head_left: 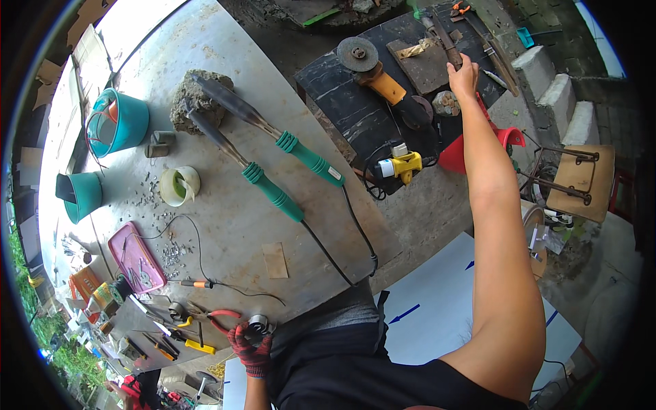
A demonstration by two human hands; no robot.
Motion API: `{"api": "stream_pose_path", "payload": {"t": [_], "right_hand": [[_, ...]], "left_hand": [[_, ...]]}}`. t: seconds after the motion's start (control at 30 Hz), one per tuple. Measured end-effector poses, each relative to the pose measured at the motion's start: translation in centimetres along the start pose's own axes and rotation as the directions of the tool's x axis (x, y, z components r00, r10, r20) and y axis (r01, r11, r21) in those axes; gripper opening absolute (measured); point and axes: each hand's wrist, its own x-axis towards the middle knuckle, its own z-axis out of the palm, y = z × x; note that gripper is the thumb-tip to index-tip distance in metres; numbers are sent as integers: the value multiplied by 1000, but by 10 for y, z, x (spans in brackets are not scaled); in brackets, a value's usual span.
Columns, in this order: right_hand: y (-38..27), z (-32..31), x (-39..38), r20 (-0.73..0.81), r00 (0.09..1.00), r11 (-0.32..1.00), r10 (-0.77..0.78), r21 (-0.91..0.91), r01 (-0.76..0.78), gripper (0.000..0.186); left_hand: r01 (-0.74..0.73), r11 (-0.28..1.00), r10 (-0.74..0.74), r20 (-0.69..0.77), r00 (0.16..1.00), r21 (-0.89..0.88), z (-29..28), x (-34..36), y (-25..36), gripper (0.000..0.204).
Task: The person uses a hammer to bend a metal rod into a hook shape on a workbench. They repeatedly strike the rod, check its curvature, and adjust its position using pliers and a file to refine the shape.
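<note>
My right arm stretches to the far right, where my bare right hand (462,76) has its fingers closed round the near end of a dark, long bar-like tool (447,45) on the black-topped table. A dark block with a light scrap on it (418,63) lies beside that tool. At the near edge of the metal table, my left hand (251,352), in a red and black glove, is closed on a small round metal part (258,324). Red-handled pliers (224,318) lie right against the glove.
Two large green-handled soldering irons (311,160) lean on a rough stone (188,102), cords trailing. Left are teal buckets (130,123), a pale cup (171,188), a pink tray (130,256) and hand tools. An angle grinder (384,83) and red bin (454,154) sit right.
</note>
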Motion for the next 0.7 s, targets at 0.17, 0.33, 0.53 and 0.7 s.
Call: {"api": "stream_pose_path", "payload": {"t": [0.17,0.33,0.53,0.7], "right_hand": [[0,0,3,28,999,999,27,-35,-26,59],[-15,-20,-3,-80,997,996,19,-81,-26,61],[-72,-74,-41,-305,953,968,0,238,76,47],[-116,-121,-129,-210,971,797,118,603,33,36]], "left_hand": [[-3,1000,3,8,1000,9,1,-2,-3,81],[-21,999,21,-1,1000,37,3,-5,-8,83],[-28,999,29,-26,999,45,4,3,1,82],[-28,1000,28,-46,999,-11,2,8,16,74]]}}
